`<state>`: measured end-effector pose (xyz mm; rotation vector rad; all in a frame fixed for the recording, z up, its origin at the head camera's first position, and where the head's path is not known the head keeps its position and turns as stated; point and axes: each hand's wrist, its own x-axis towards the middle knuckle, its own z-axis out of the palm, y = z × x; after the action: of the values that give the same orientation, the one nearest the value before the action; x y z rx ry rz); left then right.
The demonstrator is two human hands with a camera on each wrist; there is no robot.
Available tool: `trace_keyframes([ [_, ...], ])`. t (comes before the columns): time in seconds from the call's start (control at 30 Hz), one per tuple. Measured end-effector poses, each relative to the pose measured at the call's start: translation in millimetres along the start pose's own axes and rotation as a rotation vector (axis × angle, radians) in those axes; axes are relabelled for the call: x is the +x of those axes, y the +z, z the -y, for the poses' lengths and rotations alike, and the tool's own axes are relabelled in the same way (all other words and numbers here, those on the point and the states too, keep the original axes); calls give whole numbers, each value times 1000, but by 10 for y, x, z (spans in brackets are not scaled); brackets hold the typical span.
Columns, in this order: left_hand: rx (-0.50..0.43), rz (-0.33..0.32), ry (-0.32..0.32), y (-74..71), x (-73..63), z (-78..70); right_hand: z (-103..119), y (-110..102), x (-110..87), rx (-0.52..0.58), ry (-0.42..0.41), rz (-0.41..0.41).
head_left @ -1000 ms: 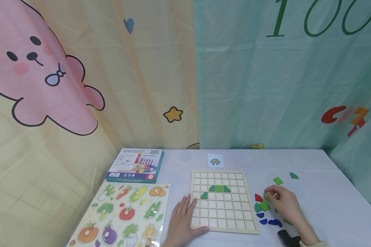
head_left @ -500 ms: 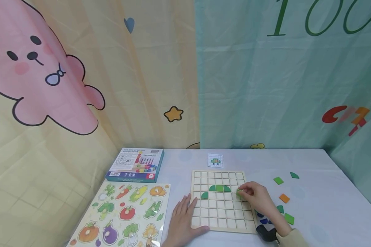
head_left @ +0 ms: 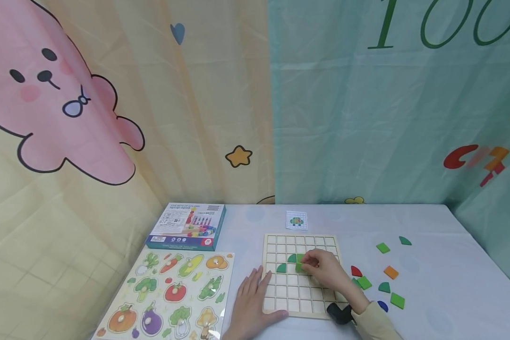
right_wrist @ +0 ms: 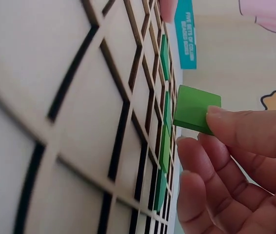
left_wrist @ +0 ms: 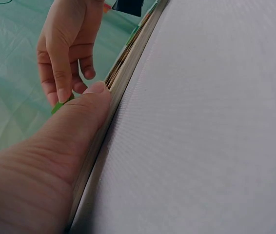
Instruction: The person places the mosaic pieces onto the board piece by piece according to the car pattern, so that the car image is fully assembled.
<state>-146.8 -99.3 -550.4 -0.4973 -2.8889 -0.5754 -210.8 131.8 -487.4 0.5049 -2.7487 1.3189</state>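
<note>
A white cloth covers the table. Behind it hang two big cloth curtains: one cream curtain and one blue-green curtain. One pale wooden grid board lies on the cloth. The left hand rests on its left edge, fingers stretched out. The right hand pinches one flat green square tile over the board, near four green pieces sitting in it. To the right lie three loose green squares, one orange square, one red quarter-circle, two green quarter-circles and a blue piece.
</note>
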Motion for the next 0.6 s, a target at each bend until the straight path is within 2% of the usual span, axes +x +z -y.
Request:
trace_keyframes([
  [0.43, -14, 10, -10, -11, 7, -5, 69, 155, 130, -70, -6, 57],
  [0.6, -17, 29, -22, -18, 11, -9, 59, 201, 153, -97, 32, 44],
])
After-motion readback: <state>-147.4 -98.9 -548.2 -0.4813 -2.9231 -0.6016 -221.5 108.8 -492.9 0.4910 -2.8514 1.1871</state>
